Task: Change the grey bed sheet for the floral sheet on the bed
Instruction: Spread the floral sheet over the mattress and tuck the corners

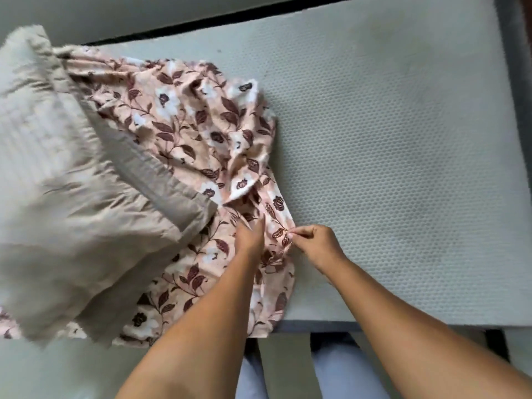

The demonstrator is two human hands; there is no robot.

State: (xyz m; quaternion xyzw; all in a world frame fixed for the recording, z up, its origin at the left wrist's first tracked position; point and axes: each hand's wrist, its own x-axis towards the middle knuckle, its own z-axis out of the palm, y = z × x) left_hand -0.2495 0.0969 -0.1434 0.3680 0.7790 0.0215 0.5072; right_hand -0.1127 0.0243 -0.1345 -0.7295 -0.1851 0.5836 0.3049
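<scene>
The floral sheet (184, 139), pink with dark leaves and white flowers, lies bunched on the left half of the bare mattress (388, 139). My left hand (250, 236) grips a fold of it near the front edge. Just to the right, my right hand (315, 243) pinches the sheet's edge between thumb and fingers. No grey sheet shows on the bed.
A beige pillow (57, 182) lies over the left part of the floral sheet. The mattress has a pale dimpled surface, with a dark gap along its far edge. My legs in light trousers (339, 372) stand at the front edge of the bed frame (316, 326).
</scene>
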